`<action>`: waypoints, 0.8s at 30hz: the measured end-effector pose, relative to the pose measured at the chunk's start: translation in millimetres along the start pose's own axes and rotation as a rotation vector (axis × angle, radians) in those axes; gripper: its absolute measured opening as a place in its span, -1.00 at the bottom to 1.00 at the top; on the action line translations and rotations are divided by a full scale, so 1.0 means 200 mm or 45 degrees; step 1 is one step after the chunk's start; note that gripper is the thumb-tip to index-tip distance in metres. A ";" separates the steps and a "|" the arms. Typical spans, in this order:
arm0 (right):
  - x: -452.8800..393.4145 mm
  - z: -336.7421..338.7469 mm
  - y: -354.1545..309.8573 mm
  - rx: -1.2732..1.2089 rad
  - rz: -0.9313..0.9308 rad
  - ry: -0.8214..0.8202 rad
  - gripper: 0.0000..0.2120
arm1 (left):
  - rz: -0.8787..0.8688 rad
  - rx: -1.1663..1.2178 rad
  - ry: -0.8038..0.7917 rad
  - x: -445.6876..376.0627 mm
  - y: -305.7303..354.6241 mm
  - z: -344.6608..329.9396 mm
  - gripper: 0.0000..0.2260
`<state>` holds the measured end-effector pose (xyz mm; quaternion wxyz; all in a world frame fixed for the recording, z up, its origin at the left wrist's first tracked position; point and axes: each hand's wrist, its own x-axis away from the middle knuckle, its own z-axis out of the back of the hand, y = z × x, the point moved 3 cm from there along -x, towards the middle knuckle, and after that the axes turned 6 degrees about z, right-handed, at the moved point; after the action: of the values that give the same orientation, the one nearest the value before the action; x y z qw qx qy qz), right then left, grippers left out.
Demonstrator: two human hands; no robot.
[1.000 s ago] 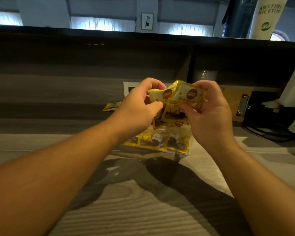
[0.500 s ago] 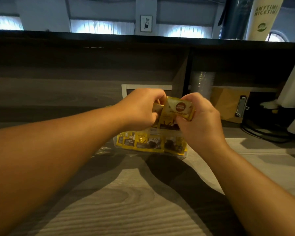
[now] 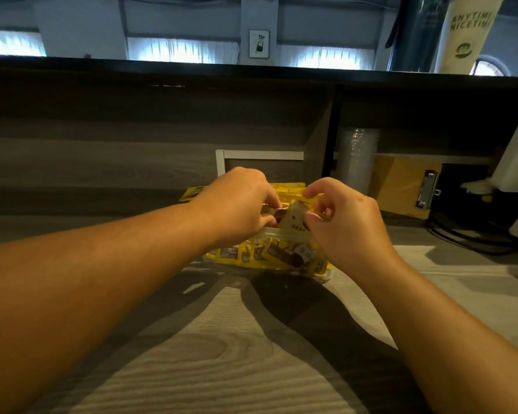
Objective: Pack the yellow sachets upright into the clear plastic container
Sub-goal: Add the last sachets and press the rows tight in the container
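A clear plastic container (image 3: 281,233) stands on the wooden counter in the middle of the view, filled with several upright yellow sachets (image 3: 269,255). My left hand (image 3: 240,204) and my right hand (image 3: 344,222) are both at its open top. Their fingers pinch a small bunch of sachets (image 3: 295,218) that sits partly inside the container, its lower part hidden by the rim and my fingers. More yellow sachets (image 3: 192,193) lie on the counter behind the container, to the left.
A white frame (image 3: 260,155) leans against the back panel behind the container. To the right stand a stack of clear cups (image 3: 358,156), a brown clipboard (image 3: 407,186) and dark cables (image 3: 473,237). The wooden counter (image 3: 222,354) stretches toward me.
Both hands have come down with the bunch of sachets, from above the container to its open top, and the bunch has sunk partly inside.
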<state>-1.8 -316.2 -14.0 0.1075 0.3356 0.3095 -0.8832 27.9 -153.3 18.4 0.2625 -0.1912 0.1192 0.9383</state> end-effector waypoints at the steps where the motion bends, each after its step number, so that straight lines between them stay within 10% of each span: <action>1: 0.00 0.00 0.00 0.002 0.009 -0.005 -0.80 | -0.013 -0.025 -0.001 0.01 0.00 0.00 -0.76; 24: 0.02 -0.22 -0.26 -0.110 0.190 -0.360 -0.60 | 0.132 -0.050 -0.018 0.29 -0.30 0.10 -0.53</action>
<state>-2.5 -248.3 -18.5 0.2295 0.2250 0.3031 -0.8971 8.7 -70.6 3.8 0.2104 -0.1834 0.1089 0.9541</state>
